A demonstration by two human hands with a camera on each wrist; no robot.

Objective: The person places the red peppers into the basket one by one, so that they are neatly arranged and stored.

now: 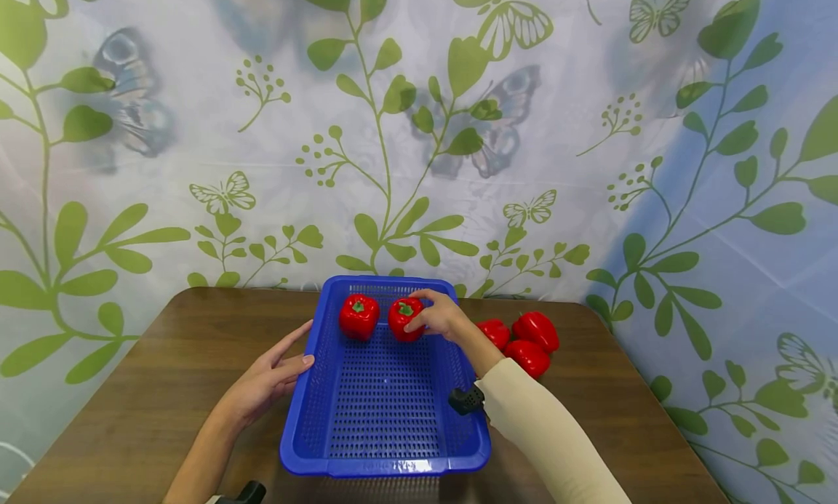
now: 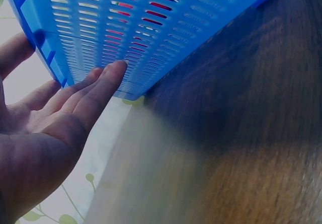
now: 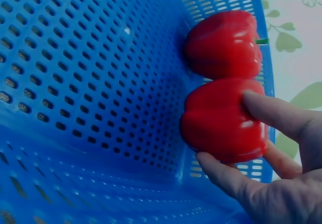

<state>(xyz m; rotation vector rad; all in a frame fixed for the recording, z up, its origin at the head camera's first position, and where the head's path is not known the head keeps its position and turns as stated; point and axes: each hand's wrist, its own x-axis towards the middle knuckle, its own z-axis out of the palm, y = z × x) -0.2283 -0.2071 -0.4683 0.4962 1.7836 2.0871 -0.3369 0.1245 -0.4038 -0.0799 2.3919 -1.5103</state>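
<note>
My right hand (image 1: 440,316) grips a red bell pepper (image 3: 221,121) between thumb and fingers at the far end of a blue plastic basket (image 1: 386,466). Beside it, in the basket's far left part, stands another red bell pepper (image 1: 358,317) with its green stem up. In the right wrist view the two peppers sit close together. My left hand (image 1: 265,380) is at the basket's left side, its fingers extended along the outer wall and rim. The left wrist view shows the slotted wall (image 2: 136,38) right by those fingers, with red showing through the slots.
Several red bell peppers (image 1: 529,357) lie grouped on the brown wooden table (image 1: 609,417), right of the basket and partly behind my right forearm. A cloth (image 1: 366,126) printed with leaves and butterflies hangs behind the table and along its right side.
</note>
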